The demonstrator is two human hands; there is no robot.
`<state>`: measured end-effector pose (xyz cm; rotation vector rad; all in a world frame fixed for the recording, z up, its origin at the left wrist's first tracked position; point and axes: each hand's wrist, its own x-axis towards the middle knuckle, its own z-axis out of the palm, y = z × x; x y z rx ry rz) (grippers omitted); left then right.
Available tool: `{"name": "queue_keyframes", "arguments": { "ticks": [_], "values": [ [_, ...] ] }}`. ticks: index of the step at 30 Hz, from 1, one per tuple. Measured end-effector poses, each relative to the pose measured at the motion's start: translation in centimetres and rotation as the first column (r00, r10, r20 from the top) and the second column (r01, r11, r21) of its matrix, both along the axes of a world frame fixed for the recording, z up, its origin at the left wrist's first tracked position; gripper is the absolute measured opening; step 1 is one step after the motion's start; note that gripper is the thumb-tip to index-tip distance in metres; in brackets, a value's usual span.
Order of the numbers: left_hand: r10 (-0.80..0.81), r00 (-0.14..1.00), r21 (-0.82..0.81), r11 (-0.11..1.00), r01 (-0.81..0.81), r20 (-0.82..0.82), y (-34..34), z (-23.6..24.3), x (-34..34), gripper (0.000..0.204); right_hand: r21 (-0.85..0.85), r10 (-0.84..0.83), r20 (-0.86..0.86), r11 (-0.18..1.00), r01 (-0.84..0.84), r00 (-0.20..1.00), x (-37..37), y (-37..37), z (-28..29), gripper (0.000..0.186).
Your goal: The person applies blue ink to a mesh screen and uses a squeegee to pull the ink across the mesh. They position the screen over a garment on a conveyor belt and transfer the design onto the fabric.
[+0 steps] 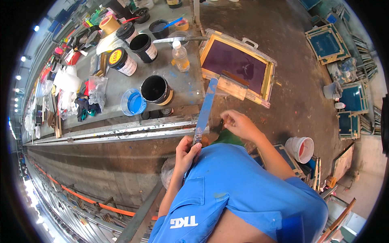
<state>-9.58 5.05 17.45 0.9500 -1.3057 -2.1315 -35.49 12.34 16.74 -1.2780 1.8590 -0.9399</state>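
My left hand [187,154] is closed round the handle of a long ink spatula [206,107]. Its blade, smeared blue, points up toward the screen frame. My right hand [242,124] is to the right of the blade, fingers curled in and pressed together; whether anything small is in them cannot be made out. Beyond it stands a screen printing frame [263,56] with dark purple mesh. A wooden-handled squeegee [233,86] lies across its near edge. Left of the spatula, on the table, are an open black tub [155,90] and a clear cup of blue ink [133,102].
The grey table [178,83] also carries several black ink jars [122,61], a plastic bottle [180,56], a tape roll [109,24] and rags [88,99]. Metal rails [117,133] run along its near edge. A white bucket [300,149] and more screens [327,43] stand to the right.
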Motion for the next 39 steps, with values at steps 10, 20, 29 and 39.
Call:
{"name": "queue_keyframes", "arguments": {
  "ticks": [10, 20, 29, 39],
  "values": [
    [-0.062, 0.983, -0.135, 0.987, 0.085, 0.171, -0.3, 0.0, -0.5, 0.036, -0.490, -0.328, 0.096, 0.807, 0.331, 0.940, 1.6, -4.5, 4.0, 0.016],
    [0.041, 0.980, -0.419, 0.907, 0.046, 0.196, 0.4, -0.2, -0.7, 0.034, -0.532, -0.332, 0.023, 0.794, 0.292, 0.943, 2.7, -6.2, 4.8, 0.013],
    [0.046, 0.951, -0.522, 0.843, 0.128, 0.307, 0.8, 0.2, -0.6, 0.031, -0.566, -0.314, -0.134, 0.803, 0.188, 0.940, 2.1, -6.3, 4.6, 0.015],
    [-0.085, 0.962, -0.127, 0.984, 0.121, 0.259, 0.9, 0.2, -0.2, 0.045, -0.467, -0.363, -0.017, 0.827, 0.313, 0.932, 2.0, -6.1, 2.9, 0.019]
  ]
}}
